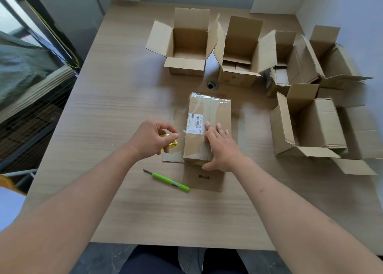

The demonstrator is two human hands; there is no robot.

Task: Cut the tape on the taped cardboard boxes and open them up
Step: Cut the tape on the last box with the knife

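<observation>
The right hand (222, 149) lies flat on the taped box (207, 128), fingers extended over the near end of its top face and thumb wrapped round the near corner; it presses the box down and grips nothing. The left hand (151, 138) is curled round a yellow tape roll (169, 143) just beside the left side of the box, its fingertips pinching at what appears to be the tape end; whether a strip joins roll and box cannot be told.

The box stands near the centre of the worktop (124, 87), on flat cardboard that shows past its near and left sides. Clear tape covers its top and far end, and a white label (194, 123) sits on the left half of the top. The green utility knife (167, 180) lies untouched on the worktop, near the front edge, just left of the cardboard and between the two forearms, its blade tip pointing to the left edge.

Judged from this layout, the cut is not yet begun. To do it well:

1. Set the roll aside, well apart from the box.
2. Hold the box down with fingers off the centre seam.
3. Extend only a short blade and draw it along the seam, away from the holding hand.

Five opened boxes (186, 46) stand along the far and right edges.
</observation>
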